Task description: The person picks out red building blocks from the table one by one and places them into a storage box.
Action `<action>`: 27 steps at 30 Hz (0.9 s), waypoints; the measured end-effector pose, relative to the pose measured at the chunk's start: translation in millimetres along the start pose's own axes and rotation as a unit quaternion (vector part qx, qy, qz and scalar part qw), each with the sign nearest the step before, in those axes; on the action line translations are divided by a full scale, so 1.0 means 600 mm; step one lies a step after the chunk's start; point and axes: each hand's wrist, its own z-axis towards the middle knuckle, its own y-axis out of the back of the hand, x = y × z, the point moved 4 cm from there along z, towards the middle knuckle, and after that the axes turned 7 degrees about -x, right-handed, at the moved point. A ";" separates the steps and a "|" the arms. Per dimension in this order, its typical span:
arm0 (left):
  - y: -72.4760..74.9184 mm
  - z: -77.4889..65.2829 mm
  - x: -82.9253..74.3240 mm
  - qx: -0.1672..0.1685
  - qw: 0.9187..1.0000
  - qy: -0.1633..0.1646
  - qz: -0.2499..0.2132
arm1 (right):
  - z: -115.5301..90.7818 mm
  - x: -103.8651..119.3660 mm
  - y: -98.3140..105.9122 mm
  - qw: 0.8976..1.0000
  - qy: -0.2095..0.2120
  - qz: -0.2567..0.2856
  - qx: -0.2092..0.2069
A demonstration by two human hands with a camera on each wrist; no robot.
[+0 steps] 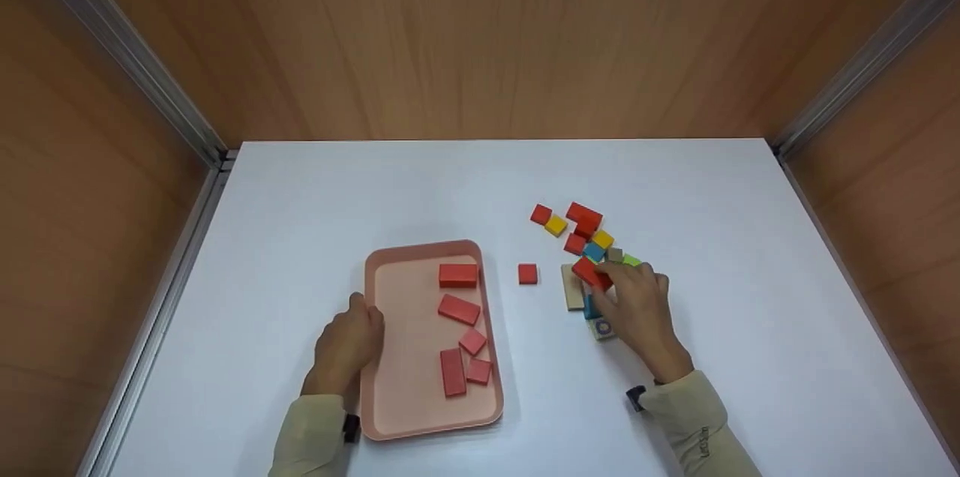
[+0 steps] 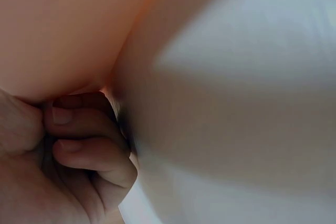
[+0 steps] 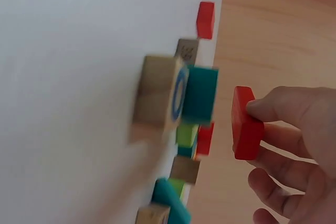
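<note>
My left hand (image 1: 349, 338) grips the left rim of a pink tray (image 1: 405, 417); the left wrist view shows its fingers (image 2: 92, 156) curled at the tray's edge. Several red blocks (image 1: 458, 276) lie along the right side of the tray, some long and some cubes. My right hand (image 1: 636, 312) pinches a long red block (image 3: 244, 124) between thumb and fingers, raised above the other blocks. Beneath that hand are a teal block (image 3: 199, 95), a natural wood block with a blue ring (image 3: 157, 90) and a flat beige block (image 1: 572, 288), partly hidden.
Between tray and pile sits a lone red cube (image 1: 528, 274). Farther back are more red blocks (image 1: 584, 213), yellow cubes (image 1: 556, 226) and a blue cube (image 1: 594, 251). Wooden walls (image 1: 480, 34) stand behind and beside the white table (image 1: 315, 199).
</note>
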 end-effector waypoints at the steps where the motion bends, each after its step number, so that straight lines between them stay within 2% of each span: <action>1: -0.001 0.000 -0.001 0.001 1.000 0.001 -0.003 | 0.002 0.008 -0.001 1.000 0.003 0.001 0.000; 12: 0.000 0.000 -0.001 -0.002 1.000 0.001 -0.003 | 0.023 0.110 -0.027 0.997 0.056 0.049 0.020; 22: -0.013 0.000 -0.013 0.005 1.000 0.010 -0.004 | 0.024 0.204 -0.053 0.985 0.128 0.108 0.042; 27: -0.014 -0.004 -0.019 -0.009 1.000 0.002 0.006 | 0.019 0.236 -0.070 0.977 0.163 0.123 0.060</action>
